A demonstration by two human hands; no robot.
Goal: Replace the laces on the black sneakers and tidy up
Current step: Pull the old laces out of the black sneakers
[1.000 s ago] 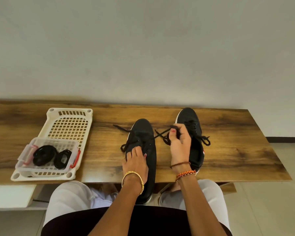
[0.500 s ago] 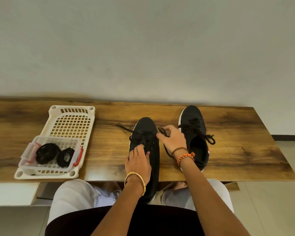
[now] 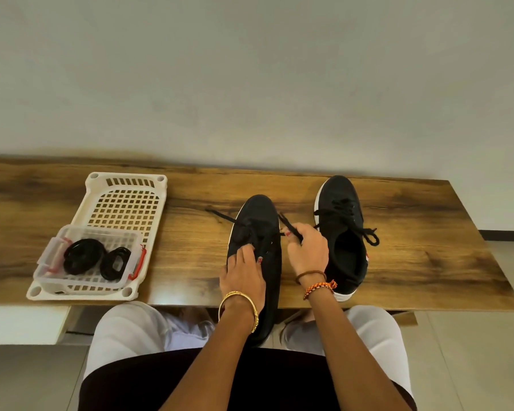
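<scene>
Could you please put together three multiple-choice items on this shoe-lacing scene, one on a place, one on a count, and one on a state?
1. Where does the clear plastic box with red clasps sit?
A. In the white perforated plastic tray
B. Between the sneakers
C. On the floor

2. How many black sneakers are on the brown wooden table?
A. One
B. Two
C. Three

3. What is the right hand doing?
A. Resting flat on the table
B. Holding the clear box
C. Pinching a black lace

Answers:
1 A: the box stands on the tray's near end.
2 B: a near black sneaker under the left hand and a far black sneaker to the right.
3 C: its grip closes on the lace beside the near sneaker.
</scene>
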